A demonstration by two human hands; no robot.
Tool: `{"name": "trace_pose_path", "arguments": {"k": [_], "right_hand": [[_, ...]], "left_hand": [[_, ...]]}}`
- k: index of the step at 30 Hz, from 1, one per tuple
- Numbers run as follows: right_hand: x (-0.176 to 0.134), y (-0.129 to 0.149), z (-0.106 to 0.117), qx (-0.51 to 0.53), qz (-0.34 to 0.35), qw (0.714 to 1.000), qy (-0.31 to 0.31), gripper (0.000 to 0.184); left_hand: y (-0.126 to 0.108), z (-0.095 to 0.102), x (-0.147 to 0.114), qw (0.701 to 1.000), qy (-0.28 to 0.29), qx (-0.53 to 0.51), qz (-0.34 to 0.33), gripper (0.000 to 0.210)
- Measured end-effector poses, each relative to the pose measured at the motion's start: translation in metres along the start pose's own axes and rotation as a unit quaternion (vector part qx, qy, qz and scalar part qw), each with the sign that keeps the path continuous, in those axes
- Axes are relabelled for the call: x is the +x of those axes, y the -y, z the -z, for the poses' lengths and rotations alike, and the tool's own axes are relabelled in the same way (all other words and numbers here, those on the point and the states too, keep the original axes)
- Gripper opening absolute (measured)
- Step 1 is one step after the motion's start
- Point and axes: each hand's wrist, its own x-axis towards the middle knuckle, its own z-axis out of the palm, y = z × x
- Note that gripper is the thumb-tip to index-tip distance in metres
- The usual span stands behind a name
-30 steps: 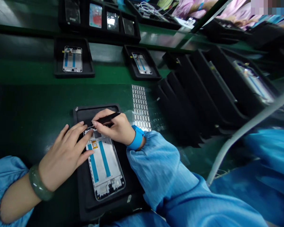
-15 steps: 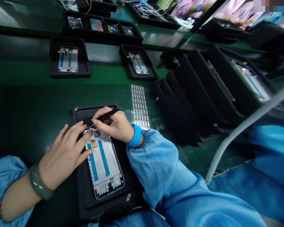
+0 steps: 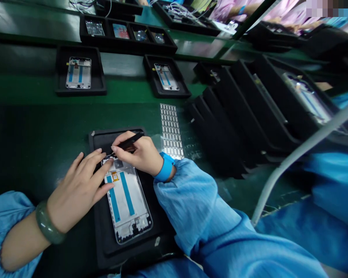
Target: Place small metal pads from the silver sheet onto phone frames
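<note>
Phone frame (image 3: 131, 204) lies in a black tray (image 3: 104, 249) on the green worktop (image 3: 40, 135). The left hand (image 3: 77, 189) has its fingers spread at the frame's upper end; the right hand (image 3: 140, 154) pinches a pen-like tool (image 3: 133, 139), its tip apparently there too, though too small to be sure. Since a second ago both hands have barely moved, while two farther trays (image 3: 98, 79) have shifted left.

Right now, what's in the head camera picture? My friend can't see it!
A person's right hand holds a black pen-like tool at the far end of a phone-like frame with two blue strips, while the left hand touches its left side. The frame lies on a black tray; nearby is a sheet of small silvery pieces.
</note>
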Motion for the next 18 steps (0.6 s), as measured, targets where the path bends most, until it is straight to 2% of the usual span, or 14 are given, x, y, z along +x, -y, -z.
{"name": "trace_pose_path", "arguments": {"k": [6,12,18], "right_hand": [[-0.0002,0.0007,-0.0001,0.012,0.002,1.0,-0.002,0.008],[-0.0018,0.0029,-0.0011,-0.021,0.029,0.999,0.0,0.01],[-0.0009,0.0022,-0.0029,0.004,-0.01,1.0,-0.005,0.01]], "left_hand": [[-0.0003,-0.0003,0.0,1.0,0.003,0.014,-0.005,0.047],[-0.0005,0.0006,0.0002,1.0,0.0,0.013,-0.003,0.047],[-0.0005,0.0001,0.0006,1.0,0.007,0.016,-0.005,0.047]]}}
